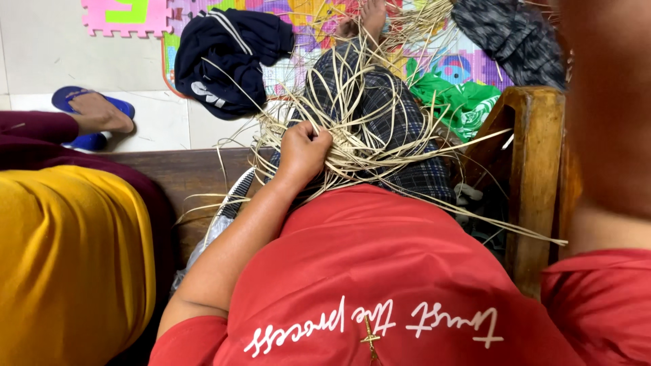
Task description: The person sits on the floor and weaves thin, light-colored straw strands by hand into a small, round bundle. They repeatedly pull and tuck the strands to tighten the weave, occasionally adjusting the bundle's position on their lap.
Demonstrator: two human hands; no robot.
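- The left hand (303, 150) is closed in a fist on a bundle of pale straw strands (369, 129) lying across the lap.
- The right hand is not visible; its grip cannot be told.
- Judging, the strands are being gathered; next calls for separating one strand without tangling.

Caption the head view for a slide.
Left hand grips pale straw strands on the lap; a neighbour in yellow sits beside.

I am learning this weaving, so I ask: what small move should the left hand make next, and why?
Probably draw one strand free: the left hand is closed on the tangled strands over the lap, and loose ends stick out all around. The right hand is not visible.
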